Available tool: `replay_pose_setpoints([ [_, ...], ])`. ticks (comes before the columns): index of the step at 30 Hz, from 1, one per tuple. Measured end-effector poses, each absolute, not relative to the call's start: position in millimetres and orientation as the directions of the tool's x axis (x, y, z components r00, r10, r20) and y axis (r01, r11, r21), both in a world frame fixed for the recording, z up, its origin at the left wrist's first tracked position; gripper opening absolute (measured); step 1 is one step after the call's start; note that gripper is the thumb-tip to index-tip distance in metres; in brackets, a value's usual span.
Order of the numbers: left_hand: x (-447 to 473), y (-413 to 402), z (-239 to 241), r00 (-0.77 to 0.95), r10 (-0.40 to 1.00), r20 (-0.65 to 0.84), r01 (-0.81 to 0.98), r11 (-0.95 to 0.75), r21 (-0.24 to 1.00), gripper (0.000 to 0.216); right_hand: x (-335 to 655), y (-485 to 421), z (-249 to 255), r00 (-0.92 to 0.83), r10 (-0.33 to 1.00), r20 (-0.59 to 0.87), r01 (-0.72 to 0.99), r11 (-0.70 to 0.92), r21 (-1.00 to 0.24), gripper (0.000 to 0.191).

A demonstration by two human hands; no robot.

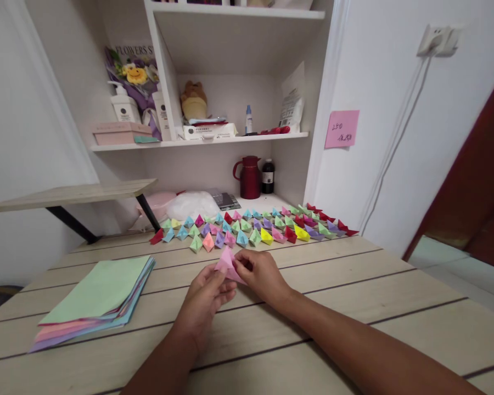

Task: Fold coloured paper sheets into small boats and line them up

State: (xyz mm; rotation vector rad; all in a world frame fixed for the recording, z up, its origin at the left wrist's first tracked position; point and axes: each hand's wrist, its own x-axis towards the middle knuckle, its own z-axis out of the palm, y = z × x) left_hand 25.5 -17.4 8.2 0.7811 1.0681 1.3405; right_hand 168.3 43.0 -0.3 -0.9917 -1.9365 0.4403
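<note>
I find the pink folded paper [226, 263] held just above the table [354, 307], its peak pointing up and away from me. The left hand [208, 293] pinches it from below, the right hand [260, 274] pinches its right edge; both touch it equally. Folded paper boats [251, 227] lie beyond, and a paper stack [99, 296] lies to the left.

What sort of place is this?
Probably a room at home: a shelf with a plush toy and pump bottle, a red jug below, and a wooden desk where the left hand and right hand hold pink paper beside rows of folded boats.
</note>
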Motion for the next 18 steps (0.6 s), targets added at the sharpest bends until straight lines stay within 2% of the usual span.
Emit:
replay_pose_setpoints([
  [5, 21.1, -11.3, 3.7, -0.100, 0.984, -0.147, -0.432, 0.091, 0.897, 0.012, 165.7, 41.7, 0.5, -0.313, 0.786, 0.533, 0.365, 0.618, -0.697, 0.013],
  [13, 15.8, -8.4, 2.0, -0.126, 0.984, -0.127, -0.405, 0.066, 0.912, 0.021, 167.8, 38.6, -0.9, -0.477, 0.790, 0.385, 0.125, 0.495, -0.860, 0.005],
  [15, 15.5, -8.0, 2.4, -0.114, 0.986, -0.119, -0.381, 0.068, 0.922, 0.026, 167.6, 37.9, -1.4, -0.476, 0.800, 0.365, 0.132, 0.475, -0.870, 0.004],
  [18, 15.5, -7.3, 4.7, -0.087, 0.995, -0.051, -0.241, 0.028, 0.970, 0.024, 167.5, 36.4, -1.5, -0.451, 0.804, 0.387, 0.203, 0.514, -0.833, 0.003],
])
